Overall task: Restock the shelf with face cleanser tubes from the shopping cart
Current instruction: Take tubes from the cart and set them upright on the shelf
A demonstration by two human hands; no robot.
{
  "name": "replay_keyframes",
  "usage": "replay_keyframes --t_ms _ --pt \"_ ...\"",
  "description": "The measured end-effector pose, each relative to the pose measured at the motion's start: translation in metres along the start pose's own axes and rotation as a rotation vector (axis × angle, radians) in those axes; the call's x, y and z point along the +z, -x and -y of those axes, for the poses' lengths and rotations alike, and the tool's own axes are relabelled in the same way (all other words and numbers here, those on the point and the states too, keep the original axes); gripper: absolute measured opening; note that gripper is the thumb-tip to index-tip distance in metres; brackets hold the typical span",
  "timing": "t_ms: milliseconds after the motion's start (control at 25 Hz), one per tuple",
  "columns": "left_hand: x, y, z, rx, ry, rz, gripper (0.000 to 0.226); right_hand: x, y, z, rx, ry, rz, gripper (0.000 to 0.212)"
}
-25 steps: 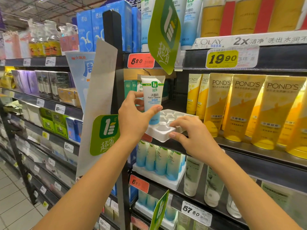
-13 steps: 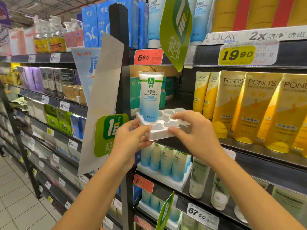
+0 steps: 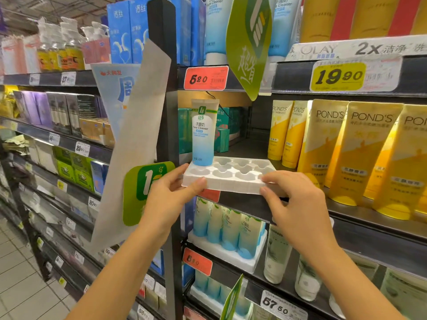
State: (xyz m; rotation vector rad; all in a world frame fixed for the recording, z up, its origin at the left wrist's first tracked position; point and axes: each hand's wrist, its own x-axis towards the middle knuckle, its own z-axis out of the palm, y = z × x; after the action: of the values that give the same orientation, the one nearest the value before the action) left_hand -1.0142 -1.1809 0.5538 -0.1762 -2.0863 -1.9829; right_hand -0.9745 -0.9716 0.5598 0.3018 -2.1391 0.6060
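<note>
The tube (image 3: 203, 135) stands upright, cap down, in a left-side pocket of the white tray (image 3: 233, 179), behind the front row. Every other pocket that shows is empty. The pocket likely keeps the tall tube from tipping while the tray is handled.

The tray lies at the front edge of the shelf (image 3: 251, 206). I cannot tell whether it rests on it or is carried. The left hand (image 3: 171, 199) pinches the tray's front left corner, thumb on the front wall and fingers curled by the side. The right hand (image 3: 298, 204) grips the front right corner, fingers curled over the rim and thumb below. Holding both corners probably keeps the tray level and square as it is set in its bay.

The bay is tight. The black post (image 3: 165, 107) stands just left of the tray, with a pale flap (image 3: 136, 139) hanging off it near the left wrist. Yellow Pond's tubes (image 3: 367, 153) crowd the right side. Teal boxes (image 3: 184, 132) sit behind the tube and limit how deep the tray can go. A green sign (image 3: 249, 42) hangs above. A full tray (image 3: 228, 232) sits on the shelf below. The cart is out of view.
</note>
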Motion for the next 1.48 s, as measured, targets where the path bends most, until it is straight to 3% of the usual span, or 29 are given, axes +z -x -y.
replay_keyframes --t_ms 160,360,480,640,720,840,1040,1280,1480 --pt "0.016 -0.002 0.012 0.287 -0.318 -0.318 0.045 0.001 0.002 0.0 -0.034 -0.066 -0.071 0.013" --pt "0.027 -0.005 0.024 0.436 -0.675 -0.531 0.047 0.003 -0.003 0.0 -0.063 -0.093 -0.076 0.01" --pt "0.03 -0.007 0.03 0.526 -0.844 -0.591 0.039 0.005 0.001 0.001 -0.078 -0.113 -0.07 0.011" --pt "0.028 -0.008 0.032 0.5 -0.773 -0.553 0.03 0.003 0.003 0.004 -0.1 -0.088 -0.043 0.015" --pt "0.026 -0.003 0.034 0.495 -0.636 -0.475 0.027 -0.002 0.009 0.007 -0.107 -0.094 -0.046 0.018" --pt "0.022 0.019 0.038 0.437 -0.219 -0.291 0.019 -0.018 0.038 0.017 -0.024 -0.146 -0.134 0.022" --pt "0.027 0.092 0.062 0.131 0.155 0.159 0.022 -0.055 0.14 0.027 0.376 -0.235 -0.298 0.019" --pt "0.051 0.201 0.11 -0.13 0.247 0.622 0.021 -0.114 0.325 0.046 0.952 -0.199 -0.358 0.021" --pt "0.104 0.304 0.159 -0.367 0.033 1.053 0.018 -0.178 0.486 0.105 1.397 -0.076 -0.591 0.015"
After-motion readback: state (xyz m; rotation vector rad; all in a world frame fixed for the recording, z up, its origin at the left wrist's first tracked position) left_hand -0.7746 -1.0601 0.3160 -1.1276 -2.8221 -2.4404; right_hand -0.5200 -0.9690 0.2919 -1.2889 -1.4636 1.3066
